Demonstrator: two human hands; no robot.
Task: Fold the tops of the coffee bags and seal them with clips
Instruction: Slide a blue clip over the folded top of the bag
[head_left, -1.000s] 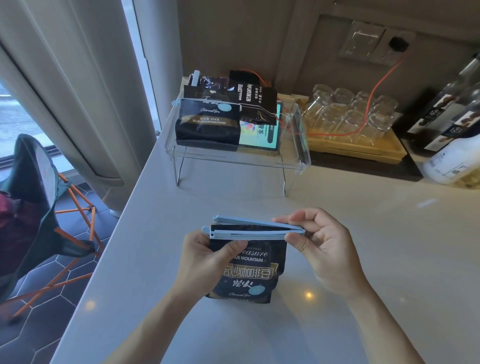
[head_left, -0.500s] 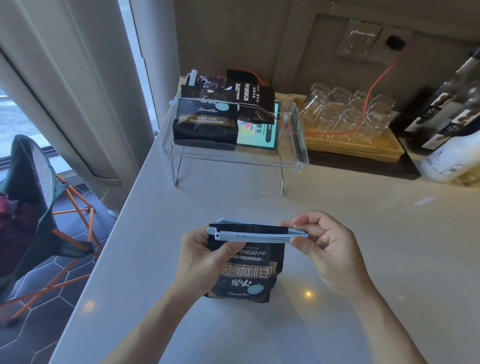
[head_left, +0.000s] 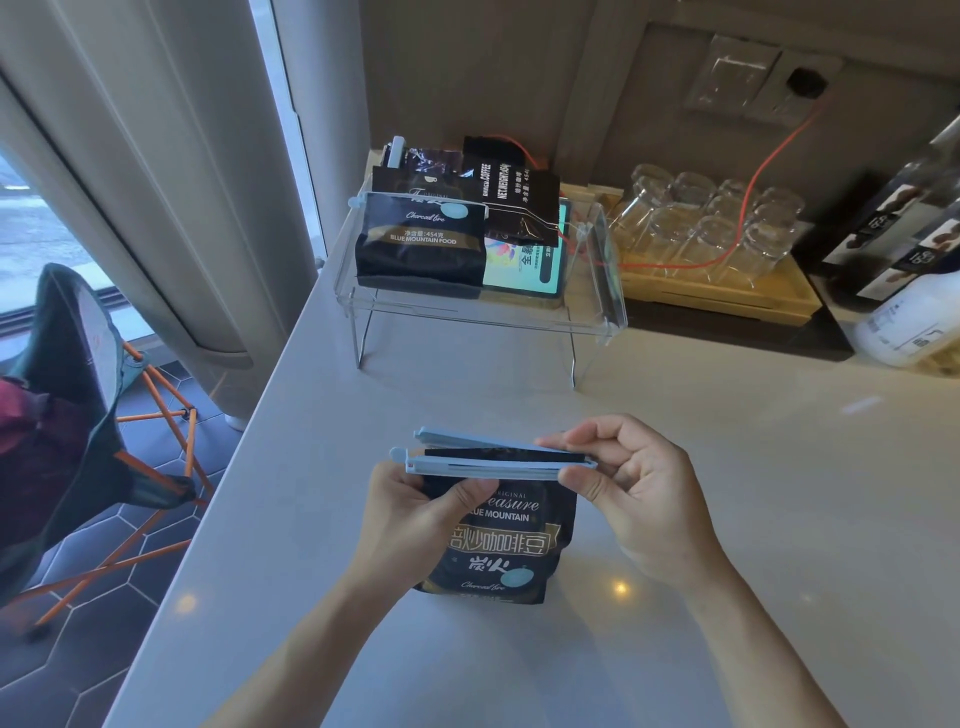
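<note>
A black coffee bag (head_left: 506, 540) stood on the pale, smooth table (head_left: 727, 467), close to the person and between the two hands. Its surface was glossy, with gold and white print and a small light-blue round sticker near the bottom. The top of the bag was folded over, and a long, thin, light-blue plastic clip (head_left: 493, 460) sat across this fold. The clip was not closed: its two straight bars met at the right end and stood a little apart at the left end, with the dark fold of the bag between them.

The left hand (head_left: 421, 514) held the upper left part of the bag, with the thumb on the front just under the clip. The right hand (head_left: 634, 493) pinched the right end of the clip between the thumb and the fingers.

Farther back on the table, well apart from the hands, a clear acrylic shelf (head_left: 597, 291) on thin legs carried several other dark coffee bags (head_left: 421, 244). Beside it, upturned clear glasses (head_left: 711, 218) stood on a wooden tray (head_left: 779, 306).
</note>
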